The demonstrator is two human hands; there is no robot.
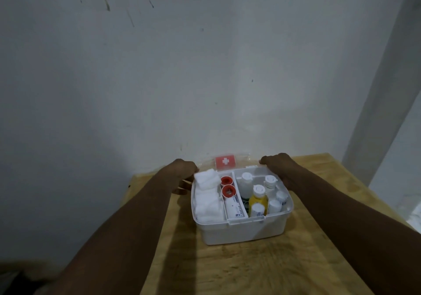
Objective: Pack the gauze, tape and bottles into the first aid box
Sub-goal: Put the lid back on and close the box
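First aid box point(243, 231), table's point(296, 262) far edge: light, stiff plastic. Lid point(225, 162) thin, flexy; L hand point(185, 169), R hand point(276, 164) curled on its corners.

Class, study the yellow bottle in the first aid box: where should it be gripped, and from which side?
Pinch the white cap of the yellow bottle from straight above. It stands upright, crowded by white bottles, so only its cap is free; the lid stands open behind, leaving the top clear.
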